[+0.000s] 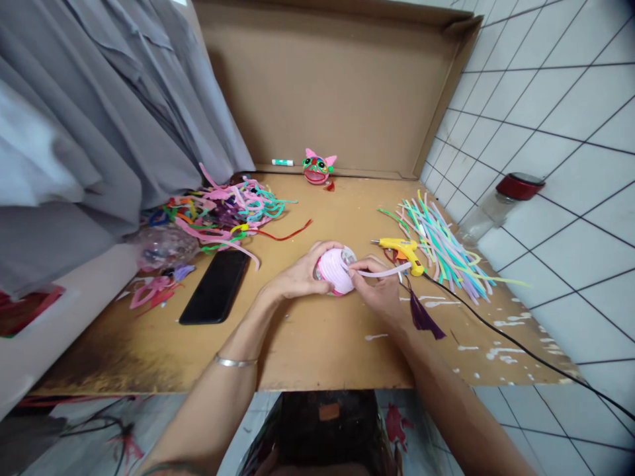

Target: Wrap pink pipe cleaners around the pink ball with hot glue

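Note:
My left hand [308, 272] is wrapped round the left side of a small round craft piece [335, 272] covered in rows of pale pink strip, holding it just above the table. A pale pink pipe cleaner [384, 272] is pinched between the thumb and fingers of my right hand [373, 284]. Its near end meets the right side of the round piece, while the loose end points right. Close by on the right lies a yellow glue gun [401, 250], its nozzle facing left. A dark purple tassel [424, 316] rests beside my right wrist.
Tangled coloured pipe cleaners [248, 201] and a black phone [214, 287] lie on the left. Straight pipe cleaners [441, 244] and a red-lidded jar [503, 205] are on the right. The glue gun's cord [501, 337] crosses the table [317, 350]. A colourful animal-face ornament [317, 168] and glue stick [282, 162] sit behind.

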A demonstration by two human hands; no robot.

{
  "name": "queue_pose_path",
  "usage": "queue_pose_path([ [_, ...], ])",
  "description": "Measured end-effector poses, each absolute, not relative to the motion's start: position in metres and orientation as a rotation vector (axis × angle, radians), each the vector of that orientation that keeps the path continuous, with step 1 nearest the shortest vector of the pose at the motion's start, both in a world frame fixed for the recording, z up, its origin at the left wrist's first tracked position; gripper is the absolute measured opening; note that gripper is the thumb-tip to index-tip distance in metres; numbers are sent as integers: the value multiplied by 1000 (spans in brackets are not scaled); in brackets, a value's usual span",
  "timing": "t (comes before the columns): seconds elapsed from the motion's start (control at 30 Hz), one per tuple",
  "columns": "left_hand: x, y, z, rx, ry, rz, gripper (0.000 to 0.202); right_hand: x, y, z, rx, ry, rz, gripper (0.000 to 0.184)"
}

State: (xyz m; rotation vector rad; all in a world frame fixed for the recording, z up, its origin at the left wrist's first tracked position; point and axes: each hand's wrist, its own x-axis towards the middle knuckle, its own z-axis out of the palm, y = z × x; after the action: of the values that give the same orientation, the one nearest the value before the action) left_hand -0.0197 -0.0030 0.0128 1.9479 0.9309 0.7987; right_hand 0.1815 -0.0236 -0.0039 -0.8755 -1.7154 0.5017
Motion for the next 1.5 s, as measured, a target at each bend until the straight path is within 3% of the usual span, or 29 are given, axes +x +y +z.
queue_pose_path([
  [0.33, -21, -3, 12, 1915, 910, 788, 75, 181, -24, -3, -870, -1713, 486, 11],
  [0.9, -12, -7, 13, 1787, 1009, 907, 51, 182, -24, -5, -827, -1772, 473, 10],
  [1.5, -9, -5, 9, 1802, 1012, 977, 42, 183, -26, -4, -848, -1812, 482, 9],
])
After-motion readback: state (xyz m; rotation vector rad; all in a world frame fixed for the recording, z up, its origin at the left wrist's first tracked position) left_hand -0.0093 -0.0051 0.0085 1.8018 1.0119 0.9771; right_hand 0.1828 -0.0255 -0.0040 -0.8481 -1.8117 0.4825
